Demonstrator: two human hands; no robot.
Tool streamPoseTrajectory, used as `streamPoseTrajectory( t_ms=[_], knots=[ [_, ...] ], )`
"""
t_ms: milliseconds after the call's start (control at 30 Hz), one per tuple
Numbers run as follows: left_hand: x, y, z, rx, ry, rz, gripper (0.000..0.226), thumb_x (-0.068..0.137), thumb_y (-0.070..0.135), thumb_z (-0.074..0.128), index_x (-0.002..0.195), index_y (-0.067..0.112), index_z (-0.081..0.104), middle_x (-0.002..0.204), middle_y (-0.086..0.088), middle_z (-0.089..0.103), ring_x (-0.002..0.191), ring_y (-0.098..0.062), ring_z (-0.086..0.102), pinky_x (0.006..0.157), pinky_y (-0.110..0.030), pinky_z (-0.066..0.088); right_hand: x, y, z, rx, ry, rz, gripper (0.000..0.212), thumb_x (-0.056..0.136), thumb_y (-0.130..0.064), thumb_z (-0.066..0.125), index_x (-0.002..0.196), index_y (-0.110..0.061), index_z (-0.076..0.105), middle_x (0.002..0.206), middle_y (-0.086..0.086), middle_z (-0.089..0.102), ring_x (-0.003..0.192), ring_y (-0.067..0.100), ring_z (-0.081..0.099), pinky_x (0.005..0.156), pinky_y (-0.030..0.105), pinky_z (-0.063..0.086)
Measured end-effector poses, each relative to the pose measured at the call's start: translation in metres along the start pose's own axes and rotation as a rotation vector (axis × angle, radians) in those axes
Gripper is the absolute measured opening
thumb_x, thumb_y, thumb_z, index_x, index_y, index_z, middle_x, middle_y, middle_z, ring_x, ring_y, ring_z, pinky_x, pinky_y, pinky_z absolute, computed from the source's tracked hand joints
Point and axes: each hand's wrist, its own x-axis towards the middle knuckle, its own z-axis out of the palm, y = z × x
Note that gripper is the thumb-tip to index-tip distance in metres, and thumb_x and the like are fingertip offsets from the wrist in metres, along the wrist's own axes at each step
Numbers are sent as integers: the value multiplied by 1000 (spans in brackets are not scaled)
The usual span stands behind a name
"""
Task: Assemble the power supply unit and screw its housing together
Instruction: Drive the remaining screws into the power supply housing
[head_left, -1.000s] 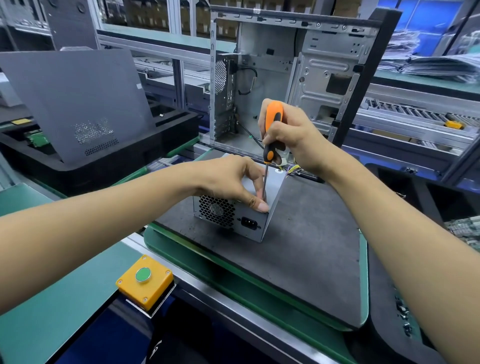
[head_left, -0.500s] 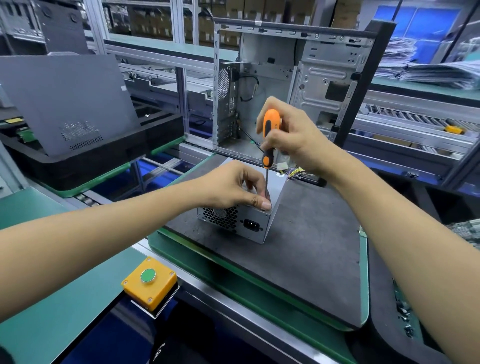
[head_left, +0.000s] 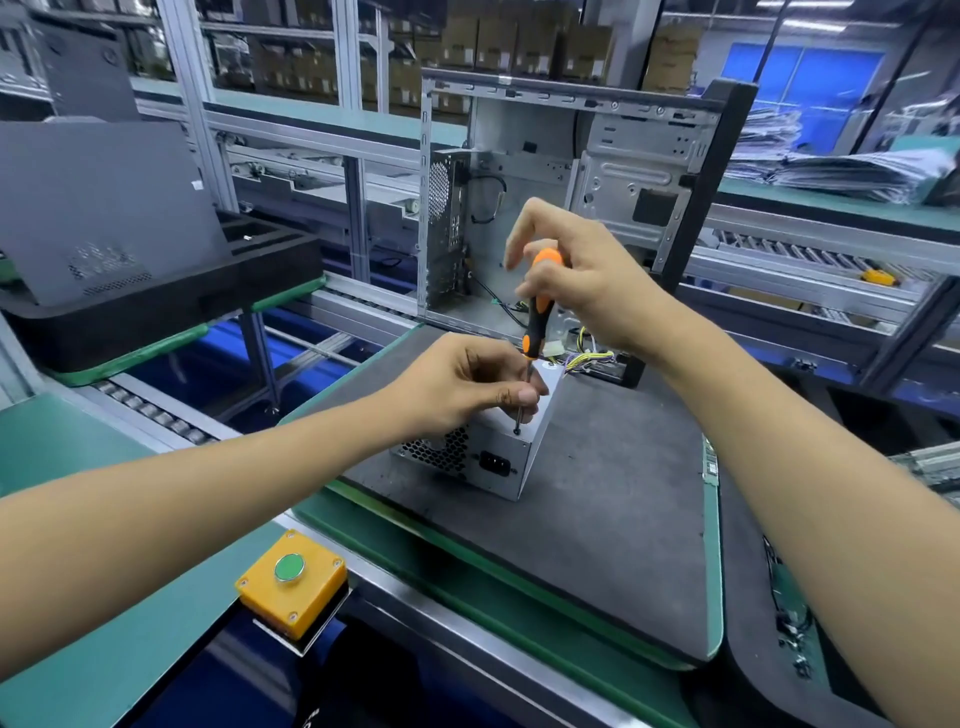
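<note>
Gripping the screwdriver (head_left: 537, 306), the right hand (head_left: 582, 275) works while the left hand (head_left: 467, 382) pinches its shaft, hiding the power supply (head_left: 498, 452) top.

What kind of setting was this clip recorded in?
Most likely a computer assembly line in a factory: roller conveyors run past the workstation, an open PC case stands behind the power supply unit, and cartons fill the racks.

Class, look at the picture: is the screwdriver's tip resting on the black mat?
No: the screwdriver in the right hand points down onto the top of the power supply unit, near its front edge.
</note>
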Motion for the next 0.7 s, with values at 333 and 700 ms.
streamPoseTrajectory(
  t_ms=[333, 700],
  knots=[
    [2, 1, -2, -14, 5, -26, 27, 87, 4, 77, 110, -4, 66, 92, -9, 77, 83, -25, 74, 87, -43, 59, -4, -5, -6, 34, -6, 34, 17, 81, 1, 63, 71, -5, 50, 57, -7, 53, 49, 5, 41, 49, 14, 33],
    [1, -4, 3, -133, 39, 10, 16, 85, 2, 73, 88, 16, 79, 80, -21, 67, 73, -25, 71, 74, -36, 62, -1, -13, -3, -129, -127, 69, 12, 82, -15, 55, 82, -5, 62, 70, 15, 56, 60, 31, 42, 53, 38, 32]
  ],
)
